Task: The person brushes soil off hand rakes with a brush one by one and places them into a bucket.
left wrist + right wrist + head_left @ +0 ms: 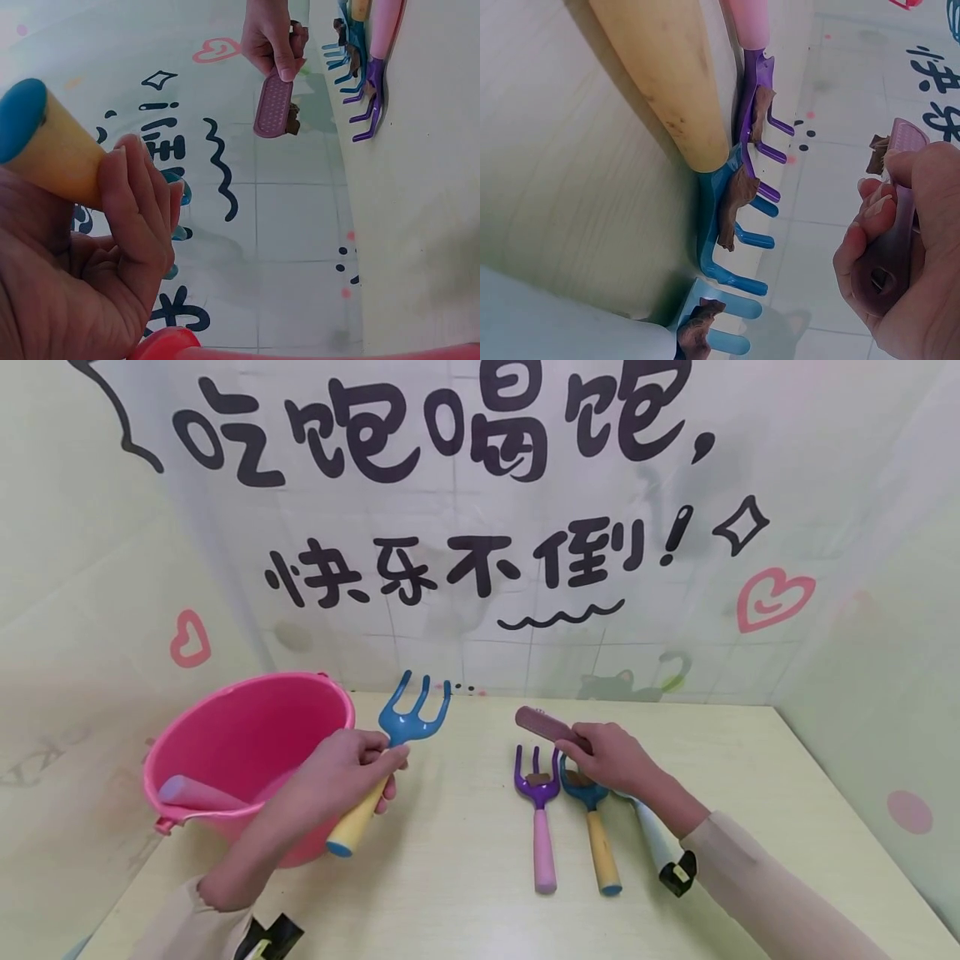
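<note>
My left hand (337, 777) grips a small garden rake (408, 727) with blue tines and a yellow handle. The rake is raised over the table beside the pink bucket (232, 727), tines upward. In my right hand (618, 762) is a mauve brush (546, 725), its handle held between thumb and curled fingers. The right wrist view shows a brown scrap (877, 154) at the brush's bristle side. Below that hand lie a purple fork (544, 852) with a pink handle, a teal fork (602, 852) with a yellow handle and a light-blue tool (735, 309), each bearing brown scraps.
Inside the bucket leans a tool with a lilac handle (198, 793), its head hidden. The pale wooden table (450, 877) meets a printed wall sheet (465, 643) at the back, with sheets also along both sides.
</note>
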